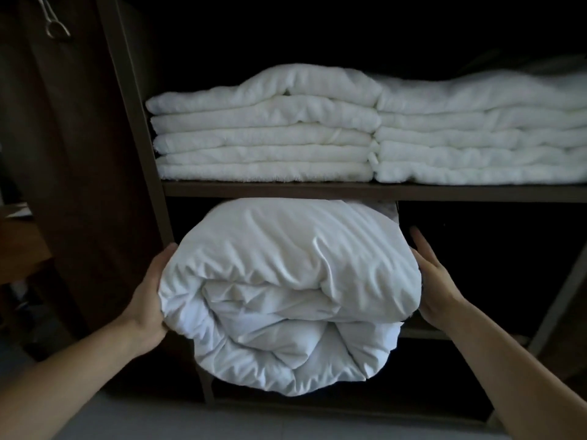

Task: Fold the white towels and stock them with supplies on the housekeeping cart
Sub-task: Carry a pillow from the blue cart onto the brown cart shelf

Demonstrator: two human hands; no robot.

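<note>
The near duvet (286,281) is plain white, faintly bluish in its folds. The left towel stack (260,147) and right towel stack (476,147) are white, slightly creamier. The cart frame (317,188) is dark brown, and the floor (222,420) is pale grey.

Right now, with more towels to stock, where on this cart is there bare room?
The lower shelf right of the folded duvet, past the right hand, looks bare, though dark. Crowded: the left stack and right stack of towels fill the upper shelf edge to edge, leaving only headroom above.
</note>
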